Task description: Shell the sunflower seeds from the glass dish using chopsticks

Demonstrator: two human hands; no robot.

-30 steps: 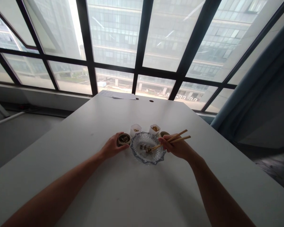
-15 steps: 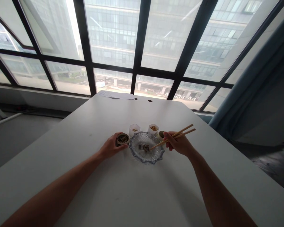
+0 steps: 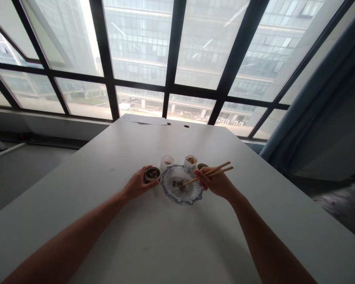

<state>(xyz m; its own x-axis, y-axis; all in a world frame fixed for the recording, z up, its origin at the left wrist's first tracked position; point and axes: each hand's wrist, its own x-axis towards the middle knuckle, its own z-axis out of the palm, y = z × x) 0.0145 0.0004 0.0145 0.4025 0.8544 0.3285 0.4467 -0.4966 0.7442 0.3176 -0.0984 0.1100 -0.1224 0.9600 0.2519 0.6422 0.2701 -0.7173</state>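
Note:
My left hand [image 3: 140, 184] is wrapped round a small round cup [image 3: 152, 174] that holds dark, elongated pieces, perhaps seeds. Just right of it stands a clear, scalloped glass bowl [image 3: 182, 199]. A few small dark pieces [image 3: 180, 183] lie in a cluster inside the bowl. My right hand [image 3: 214, 184] grips a pair of wooden chopsticks [image 3: 215, 170], whose tips reach down to that cluster; whether a piece is pinched between them I cannot tell. Partly hidden behind the right hand is another small round cup [image 3: 202, 166].
Behind the bowl stand two white cups, one [image 3: 167, 161] with a little light brown content and one [image 3: 191, 160] with brown pieces. Paper sheets [image 3: 144, 119] lie at the far end of the white table [image 3: 130, 244], by the windows. A blue curtain [image 3: 307, 106] hangs at the right.
My right hand has moved left, over the bowl's right rim, and the chopstick tips have shifted left into the dark pieces. My left hand keeps its hold on the cup.

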